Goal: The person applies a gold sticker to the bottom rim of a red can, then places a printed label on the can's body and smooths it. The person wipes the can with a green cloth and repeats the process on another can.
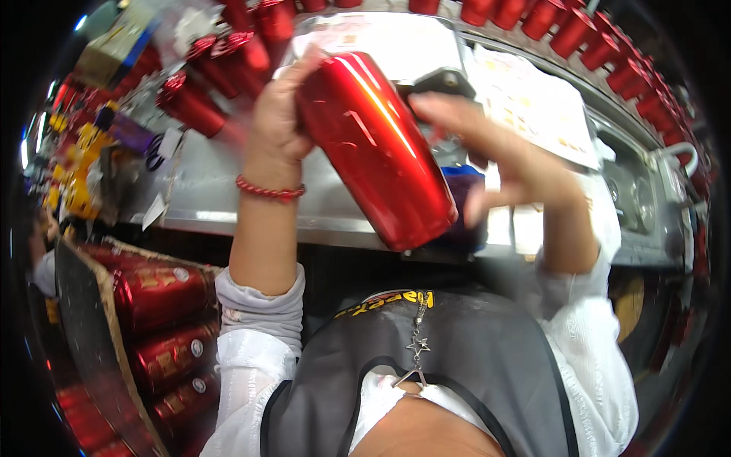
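A glossy red metal cylinder is tilted in front of me above the edge of the metal worktop. My left hand, with a red braided bracelet at the wrist, grips its upper end. My right hand is blurred, its fingers apart, just right of the cylinder and holding nothing that I can see. A dark blue object, partly hidden behind the cylinder, sits at the front edge of the worktop. White sheets with printed patterns lie behind my right hand.
Several red cylinders lie at the back left, and more stand in a curved row along the back. At lower left, an open box holds printed red cylinders. A purple bottle-like item and yellow items crowd the far left.
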Demonstrator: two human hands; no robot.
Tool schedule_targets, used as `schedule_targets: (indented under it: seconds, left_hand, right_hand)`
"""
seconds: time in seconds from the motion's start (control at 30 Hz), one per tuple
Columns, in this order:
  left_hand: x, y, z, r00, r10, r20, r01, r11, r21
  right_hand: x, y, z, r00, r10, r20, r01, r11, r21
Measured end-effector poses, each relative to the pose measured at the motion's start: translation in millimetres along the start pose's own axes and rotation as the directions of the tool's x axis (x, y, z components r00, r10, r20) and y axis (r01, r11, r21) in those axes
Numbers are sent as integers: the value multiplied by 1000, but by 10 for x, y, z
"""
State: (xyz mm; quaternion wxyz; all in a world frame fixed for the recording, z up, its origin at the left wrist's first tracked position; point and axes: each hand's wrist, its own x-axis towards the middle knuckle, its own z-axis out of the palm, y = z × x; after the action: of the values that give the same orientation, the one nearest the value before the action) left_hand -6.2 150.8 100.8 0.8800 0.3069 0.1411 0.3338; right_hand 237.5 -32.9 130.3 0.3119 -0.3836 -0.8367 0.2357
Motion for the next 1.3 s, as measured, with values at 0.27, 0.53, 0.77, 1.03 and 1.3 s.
schedule_targets:
  seconds: [0.27, 0.53, 0.77, 1.03, 1.3]
  left_hand:
    - [844, -1188, 49, 913, -354, 205, 368, 929, -35]
    - [1031, -1019, -65, 857, -389, 339, 418, 908, -12]
    - [528, -1093, 29, 999, -28, 16, 24, 970, 241]
    - [47, -1334, 297, 979, 204, -28, -169, 872, 460]
    - [-92, -1404, 362, 973, 225, -47, -166, 827, 537]
  right_hand:
    - [-978, -247, 953, 810, 260, -527, -440, 862, -252]
    - [-923, 29, 1005, 750, 293, -593, -485, 853, -192]
    - [-1597, 98, 454, 799, 329, -504, -494, 837, -236]
    - [-2314, 102, 606, 668, 488, -562, -744, 452, -492]
    - [-2196, 132, 655, 648, 376, -662, -739, 521, -428]
